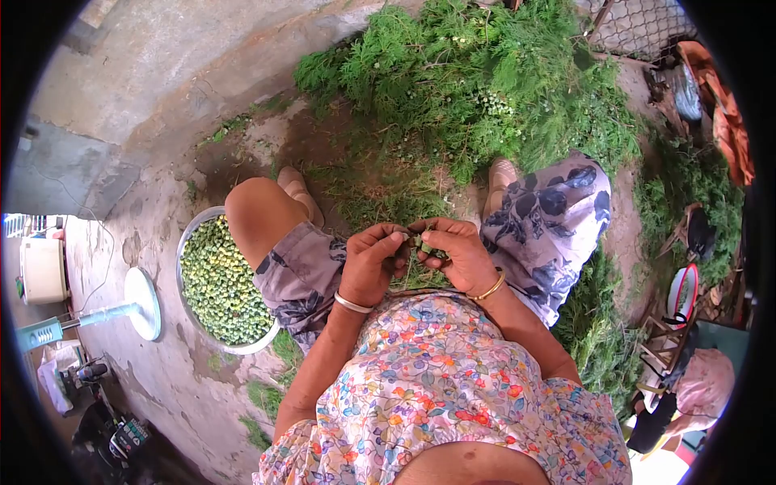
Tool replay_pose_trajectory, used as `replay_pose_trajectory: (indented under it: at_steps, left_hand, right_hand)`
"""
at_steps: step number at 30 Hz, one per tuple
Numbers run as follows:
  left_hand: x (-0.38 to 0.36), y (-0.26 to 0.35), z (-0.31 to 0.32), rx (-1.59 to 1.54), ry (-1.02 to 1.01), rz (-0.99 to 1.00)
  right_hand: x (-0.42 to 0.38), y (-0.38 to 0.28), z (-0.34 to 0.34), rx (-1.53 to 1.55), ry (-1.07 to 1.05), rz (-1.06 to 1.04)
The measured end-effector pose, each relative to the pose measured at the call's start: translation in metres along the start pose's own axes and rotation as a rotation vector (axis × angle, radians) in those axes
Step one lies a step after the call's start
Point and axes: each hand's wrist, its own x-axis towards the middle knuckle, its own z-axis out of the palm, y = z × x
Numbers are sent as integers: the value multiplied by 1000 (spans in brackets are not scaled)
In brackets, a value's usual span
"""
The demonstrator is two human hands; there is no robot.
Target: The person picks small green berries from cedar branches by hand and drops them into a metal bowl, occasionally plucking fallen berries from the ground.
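My left hand [374, 260] and my right hand [459, 255] meet in front of my lap, both with fingers closed. A small green sprig [427, 245] is pinched in the fingers of my right hand. Thumb and forefinger of my left hand press together right beside the sprig; what lies between them is too small to make out. To my left, beside my knee, stands a round metal basin [184, 289] holding many small green and yellowish cones [222, 283].
A big heap of feathery evergreen branches [485, 81] lies ahead of my feet, with more branches [602, 323] to my right. At left stand a pale blue fan [143, 304] and a cream box [44, 271]. A wall [162, 73] rises at upper left.
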Motion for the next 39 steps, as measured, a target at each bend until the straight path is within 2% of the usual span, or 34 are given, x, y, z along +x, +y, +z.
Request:
replay_pose_trajectory:
  at_steps: [4, 11, 13, 16, 22, 23, 25, 28, 35, 39]
  left_hand:
    - [3, -2, -9, -261, -1, -99]
    - [1, -1, -7, -36, -22, -104]
    - [3, -2, -5, 79, -8, -198]
    - [5, -6, -4, -46, -45, -236]
    - [6, -9, -9, -115, -32, -238]
    - [7, -10, -13, -115, -31, -237]
    - [7, -12, -21, -308, -107, -228]
    - [6, -11, -21, -395, -110, -205]
    - [5, -8, -19, -433, -144, -169]
    - [-2, 1, -5, -385, -82, -103]
  right_hand:
    - [0, 0, 2, 38, -32, -53]
    - [1, 3, 3, -109, 24, -88]
    - [1, 4, 4, -158, 25, -106]
    - [-1, 2, 7, -187, 88, -80]
    - [0, 2, 1, -158, 53, -64]
    - [0, 0, 2, -64, 32, -54]
    - [0, -1, 3, 29, 11, -45]
    - [3, 1, 2, 98, 9, -56]
    - [4, 7, -7, 68, 43, -36]
    - [2, 0, 1, 93, 118, -21]
